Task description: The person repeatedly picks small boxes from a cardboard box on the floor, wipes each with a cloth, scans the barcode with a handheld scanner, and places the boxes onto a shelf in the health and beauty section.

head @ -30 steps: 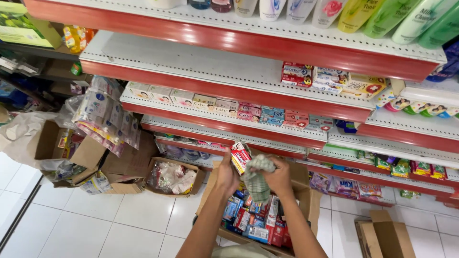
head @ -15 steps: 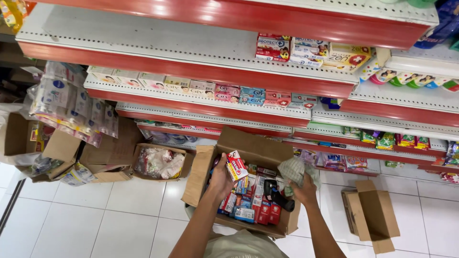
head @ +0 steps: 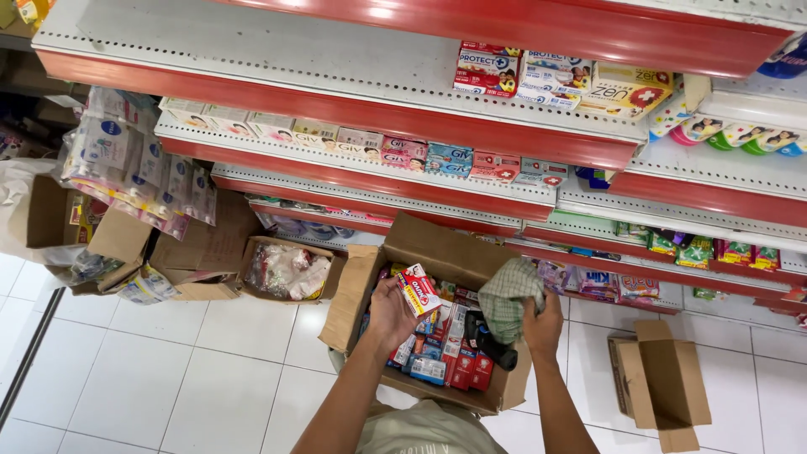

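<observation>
At the far left, an open brown cardboard carton (head: 50, 220) stands on the white tiled floor (head: 210, 370), with clear plastic packs of pale pouches (head: 139, 172) heaped above it. Right of these sits a smaller open cardboard box (head: 290, 269) holding crumpled clear wrappers. Above runs the red-edged white metal shelving (head: 353, 109), lined with rows of small flat packets.

Near the middle, the large open brown cardboard box (head: 437, 252) is packed with small red, white and blue cartons standing on end. The left hand (head: 391, 313) reaches over its left half, fingers curled around a small red and white rectangular carton (head: 418, 290), held tilted just above the packed cartons. The right hand (head: 542, 324) is over the box's right edge, fingers closed on a crumpled green and white checked cloth (head: 508, 298), which bunches up above the fist. A dark object lies in the box just left of that hand; what it is cannot be told.

Further right, on the floor, a flattened brown cardboard box (head: 668, 378) lies well apart from the large box.
</observation>
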